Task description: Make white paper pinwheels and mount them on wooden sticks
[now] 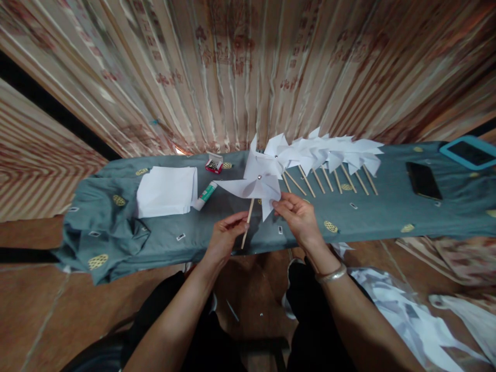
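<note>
White paper pinwheel (258, 182) on a tan stick; teal cloth (163, 227) dotted with yellow ovals; striped beige curtain (232, 72).

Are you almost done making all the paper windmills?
Quite a few look done: a row of finished pinwheels lies on the cloth. One more pinwheel is in hand, the left hand on its stick, the right hand at a blade. A stack of white paper remains.
</note>
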A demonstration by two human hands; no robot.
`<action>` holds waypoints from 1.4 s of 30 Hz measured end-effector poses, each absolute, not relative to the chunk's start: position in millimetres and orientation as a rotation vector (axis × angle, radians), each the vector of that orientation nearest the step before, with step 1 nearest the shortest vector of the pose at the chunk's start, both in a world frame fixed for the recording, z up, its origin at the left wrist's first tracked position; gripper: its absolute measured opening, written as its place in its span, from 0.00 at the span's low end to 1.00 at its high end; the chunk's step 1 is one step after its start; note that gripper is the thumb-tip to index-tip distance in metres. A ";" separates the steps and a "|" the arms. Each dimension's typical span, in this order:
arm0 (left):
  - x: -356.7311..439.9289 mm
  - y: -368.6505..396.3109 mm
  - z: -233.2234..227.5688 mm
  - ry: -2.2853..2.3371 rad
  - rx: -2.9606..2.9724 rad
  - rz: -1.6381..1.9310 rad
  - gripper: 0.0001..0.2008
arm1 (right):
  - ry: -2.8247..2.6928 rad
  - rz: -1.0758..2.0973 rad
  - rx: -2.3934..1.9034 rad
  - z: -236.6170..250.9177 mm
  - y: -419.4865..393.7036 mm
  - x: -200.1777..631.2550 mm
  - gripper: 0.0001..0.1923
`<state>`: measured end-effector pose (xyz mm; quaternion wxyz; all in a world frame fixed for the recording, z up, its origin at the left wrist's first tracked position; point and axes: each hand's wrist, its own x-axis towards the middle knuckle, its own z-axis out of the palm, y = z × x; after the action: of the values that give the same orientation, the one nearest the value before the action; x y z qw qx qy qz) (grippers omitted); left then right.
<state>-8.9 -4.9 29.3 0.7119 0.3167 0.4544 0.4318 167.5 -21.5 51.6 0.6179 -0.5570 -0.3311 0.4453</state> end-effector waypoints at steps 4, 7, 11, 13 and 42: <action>-8.9 -5.6 27.0 1.000 0.715 0.956 0.17 | -0.834 1.013 -1.281 45.8 -21.9 164.2 0.23; -9.4 -5.7 27.1 0.988 0.732 0.947 0.17 | -0.877 1.018 -1.271 43.2 -22.1 162.0 0.23; -9.3 -5.7 28.3 1.004 0.714 0.944 0.17 | -0.885 1.032 -1.240 43.4 -22.8 157.9 0.21; -8.7 -5.7 28.6 1.006 0.702 0.941 0.18 | -0.891 1.039 -1.236 44.0 -23.4 156.0 0.20; -3.9 -6.0 36.2 0.966 0.730 0.956 0.19 | -0.920 0.998 -1.313 56.6 -36.3 151.1 0.22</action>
<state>-3.9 -6.0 36.2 0.7169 0.3297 0.4367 0.4319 151.1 -36.3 56.6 0.5865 -0.5632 -0.3946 0.4279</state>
